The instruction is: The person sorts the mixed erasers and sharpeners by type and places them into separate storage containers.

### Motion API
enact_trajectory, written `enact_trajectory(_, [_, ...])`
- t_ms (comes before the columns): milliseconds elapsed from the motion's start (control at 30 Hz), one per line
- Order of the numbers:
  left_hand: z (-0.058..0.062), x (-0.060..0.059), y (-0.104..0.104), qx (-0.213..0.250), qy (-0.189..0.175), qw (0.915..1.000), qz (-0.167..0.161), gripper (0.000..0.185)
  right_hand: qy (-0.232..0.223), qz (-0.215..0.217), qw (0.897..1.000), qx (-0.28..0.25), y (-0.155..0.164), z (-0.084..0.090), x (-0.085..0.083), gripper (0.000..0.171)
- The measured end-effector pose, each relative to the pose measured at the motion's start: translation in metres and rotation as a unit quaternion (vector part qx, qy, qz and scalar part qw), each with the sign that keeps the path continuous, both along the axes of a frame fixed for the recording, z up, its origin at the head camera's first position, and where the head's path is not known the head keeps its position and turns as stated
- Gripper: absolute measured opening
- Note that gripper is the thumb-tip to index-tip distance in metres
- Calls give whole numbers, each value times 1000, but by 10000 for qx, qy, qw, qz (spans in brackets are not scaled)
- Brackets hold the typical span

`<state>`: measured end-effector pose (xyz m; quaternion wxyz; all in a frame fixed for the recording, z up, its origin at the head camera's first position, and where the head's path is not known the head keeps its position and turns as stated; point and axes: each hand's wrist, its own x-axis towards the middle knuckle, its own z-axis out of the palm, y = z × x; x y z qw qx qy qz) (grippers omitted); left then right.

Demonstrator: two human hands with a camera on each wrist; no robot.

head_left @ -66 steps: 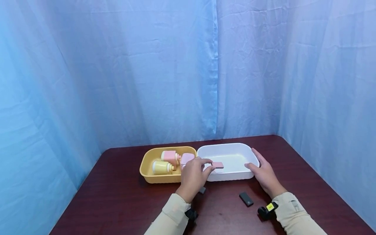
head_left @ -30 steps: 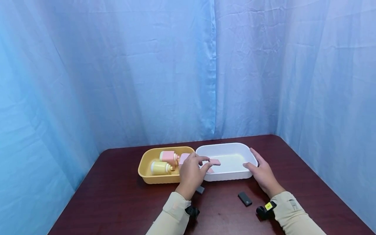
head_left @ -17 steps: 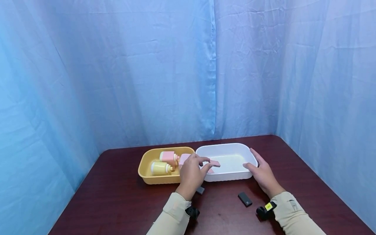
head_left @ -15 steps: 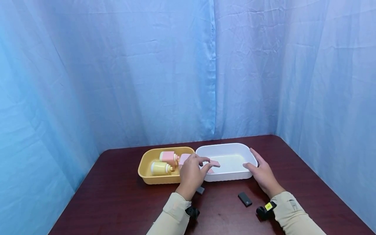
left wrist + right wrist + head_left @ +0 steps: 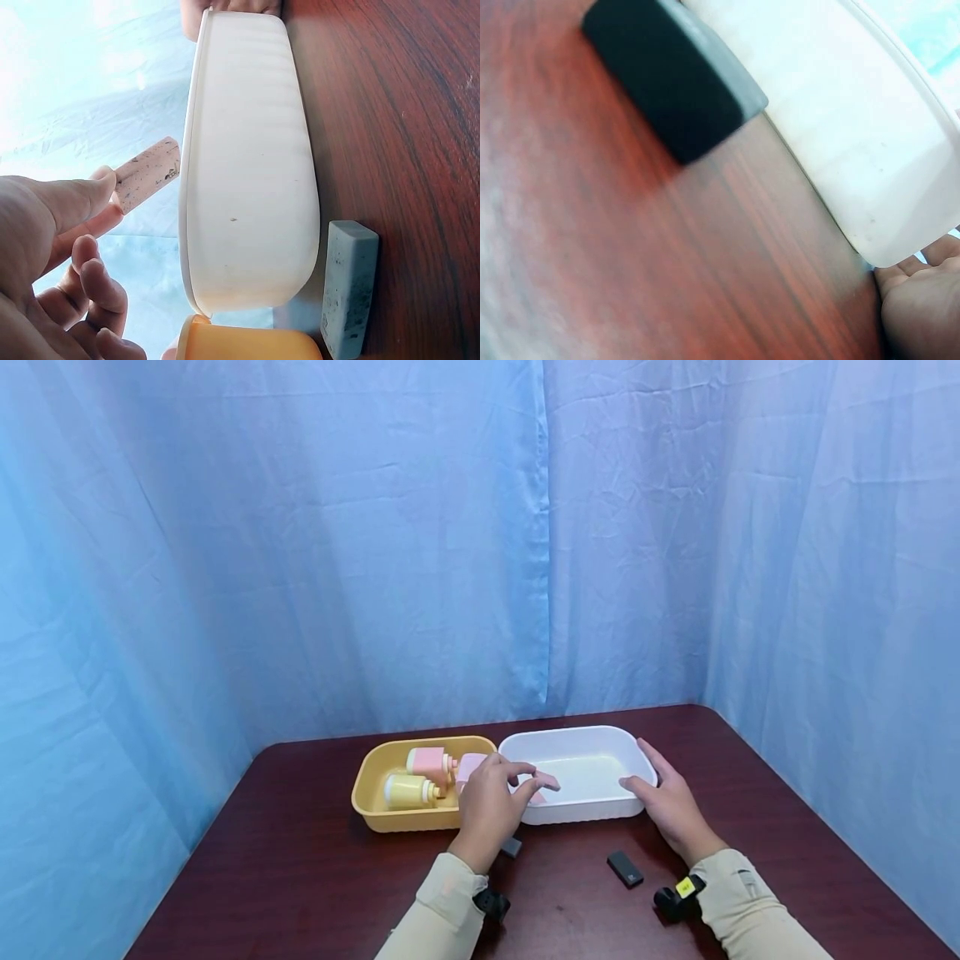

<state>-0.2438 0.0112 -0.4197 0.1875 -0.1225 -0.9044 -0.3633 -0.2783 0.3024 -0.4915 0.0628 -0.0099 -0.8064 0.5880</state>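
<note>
My left hand (image 5: pixel 491 806) pinches a small pink eraser (image 5: pixel 148 174) between thumb and forefinger, over the near left part of a white tray (image 5: pixel 585 812). Dark smudges mark the eraser, and its free end tilts down to the right in the head view. The other fingers of that hand are loosely curled. My right hand (image 5: pixel 677 806) grips the white tray's right end, thumb over the rim and fingers along the outside. Below my left fingers a pink patch shows inside the tray; I cannot tell if it is another piece or a reflection.
A yellow tray (image 5: pixel 416 821) adjoins the white one on the left. It holds a pink bottle (image 5: pixel 427 762), a yellow bottle (image 5: pixel 406 791) and a lilac item (image 5: pixel 469 766) partly behind my left hand. A smudged grey block (image 5: pixel 350 289) and a dark block (image 5: pixel 625 868) lie in front.
The eraser's free end has tipped downward while my left hand keeps pinching it. My right hand stays on the white tray. The whole head view has shifted slightly.
</note>
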Motion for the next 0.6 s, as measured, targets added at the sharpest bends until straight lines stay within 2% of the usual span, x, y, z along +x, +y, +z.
enact_trajectory(433, [1, -2, -2, 97, -20, 9999, -28, 18, 13, 4, 10000, -8, 0, 1, 0, 85])
enact_trajectory(600, [1, -2, -2, -10, 18, 10000, -68, 11, -12, -3, 10000, -21, 0, 1, 0, 85])
